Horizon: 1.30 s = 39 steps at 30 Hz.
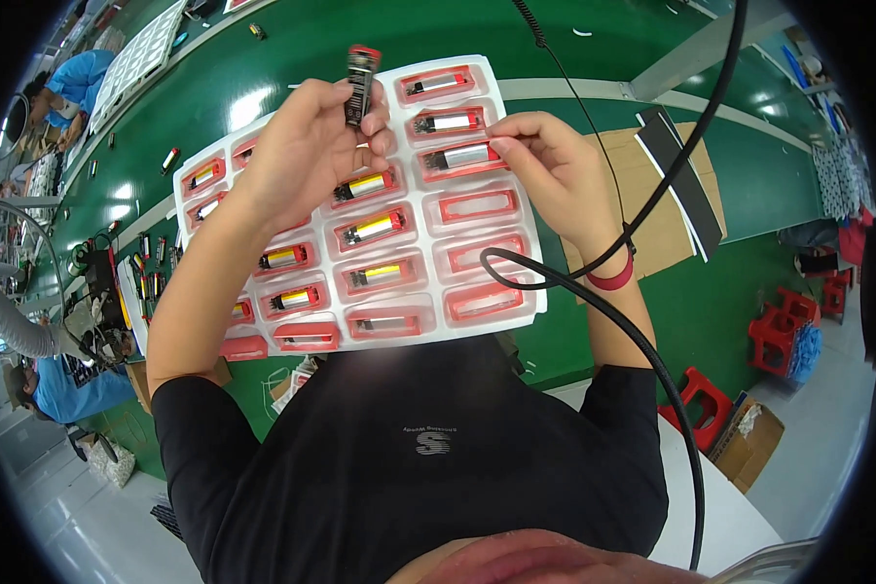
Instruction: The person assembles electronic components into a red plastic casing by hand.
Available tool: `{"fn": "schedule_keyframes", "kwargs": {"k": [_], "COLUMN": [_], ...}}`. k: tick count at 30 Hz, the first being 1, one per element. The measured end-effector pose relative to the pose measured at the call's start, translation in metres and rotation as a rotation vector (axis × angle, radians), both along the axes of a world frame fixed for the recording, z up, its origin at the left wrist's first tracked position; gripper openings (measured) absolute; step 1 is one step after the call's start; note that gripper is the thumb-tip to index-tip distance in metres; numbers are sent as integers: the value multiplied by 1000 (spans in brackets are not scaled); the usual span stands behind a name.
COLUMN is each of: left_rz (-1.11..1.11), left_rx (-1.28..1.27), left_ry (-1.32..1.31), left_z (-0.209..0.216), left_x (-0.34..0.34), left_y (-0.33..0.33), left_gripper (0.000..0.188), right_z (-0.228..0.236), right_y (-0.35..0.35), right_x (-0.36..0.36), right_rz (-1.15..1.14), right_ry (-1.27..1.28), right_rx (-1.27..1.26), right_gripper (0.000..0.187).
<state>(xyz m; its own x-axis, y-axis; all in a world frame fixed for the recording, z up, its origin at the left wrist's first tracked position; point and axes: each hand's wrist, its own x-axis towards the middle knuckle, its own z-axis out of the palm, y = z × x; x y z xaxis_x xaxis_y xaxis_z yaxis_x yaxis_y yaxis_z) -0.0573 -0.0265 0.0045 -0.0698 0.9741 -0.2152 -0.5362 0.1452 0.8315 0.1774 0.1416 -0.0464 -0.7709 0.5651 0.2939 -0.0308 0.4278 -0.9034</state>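
Holding a slim black stick (pixel 362 80), left hand (pixel 309 146) curls.

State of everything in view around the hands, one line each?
Left hand: grip closed on the black device, above tray.
Black device: held, red end up.
Right hand: fingertips at a tray device's right end; grip unclear.
Tray devices: lying in red-lined slots.
Tray: partly loaded.
Cable: looped, crossing over the tray's lower right.
Wristband: worn, right wrist.
Cardboard: flat, partly covered.
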Motion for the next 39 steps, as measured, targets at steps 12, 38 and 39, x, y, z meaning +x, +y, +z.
{"fn": "schedule_keyframes", "kwargs": {"k": [12, 38, 39], "left_rz": [121, 334, 365], "left_rx": [214, 336, 387], "left_ry": [560, 744, 794], "left_z": [13, 6, 7], "left_x": [54, 64, 67], "left_y": [11, 27, 25], "left_gripper": [33, 22, 22], "right_z": [12, 25, 23], "right_y": [-8, -22, -22], "right_x": [1, -16, -15], "right_rz": [157, 39, 39], "right_ry": [503, 475, 507], "right_rx": [-268, -420, -340], "right_gripper": [22, 29, 29]}}
